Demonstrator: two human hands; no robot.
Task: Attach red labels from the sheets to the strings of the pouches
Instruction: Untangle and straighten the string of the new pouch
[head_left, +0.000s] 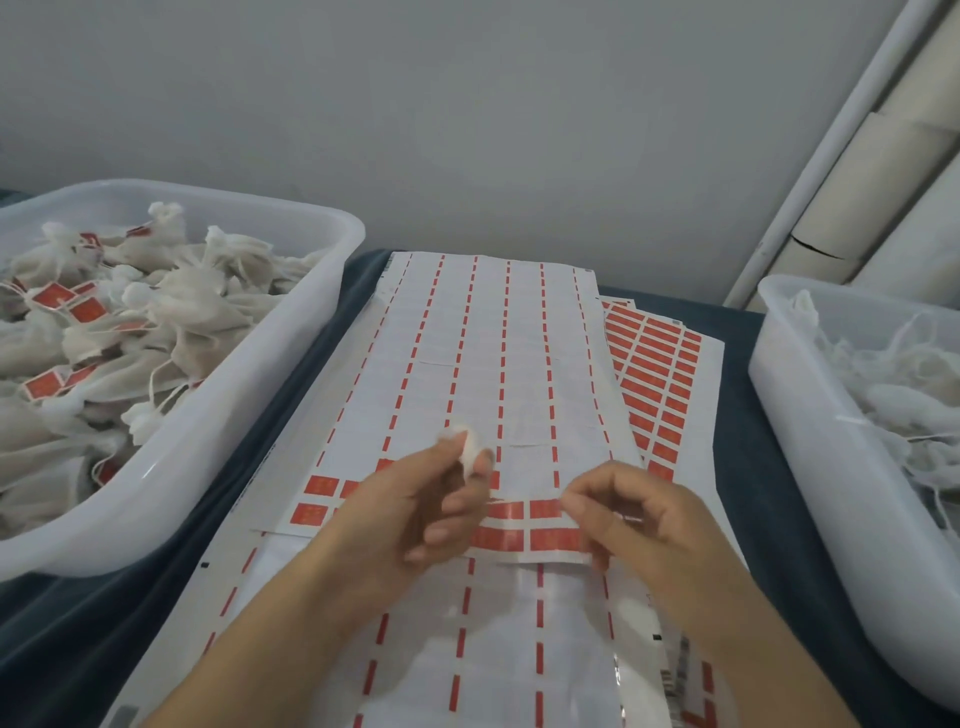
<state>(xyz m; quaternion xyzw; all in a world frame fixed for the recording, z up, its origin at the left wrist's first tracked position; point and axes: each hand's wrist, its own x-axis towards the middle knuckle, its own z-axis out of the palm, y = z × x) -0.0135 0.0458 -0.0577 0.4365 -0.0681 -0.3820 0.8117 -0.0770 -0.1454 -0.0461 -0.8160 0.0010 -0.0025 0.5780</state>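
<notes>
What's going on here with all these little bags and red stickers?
A person is tagging small cloth pouches. The left hand holds a white pouch above the label sheet, while the right hand pinches at a red label in the sheet's last rows. The left bin holds pouches already labelled; the right bin holds unlabelled ones.

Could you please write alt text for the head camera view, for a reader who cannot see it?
A person's left hand holds a small white pouch while the right hand pinches a red label on a nearly used-up label sheet. A left tub holds labelled pouches; a right tub holds unlabelled ones.
</notes>
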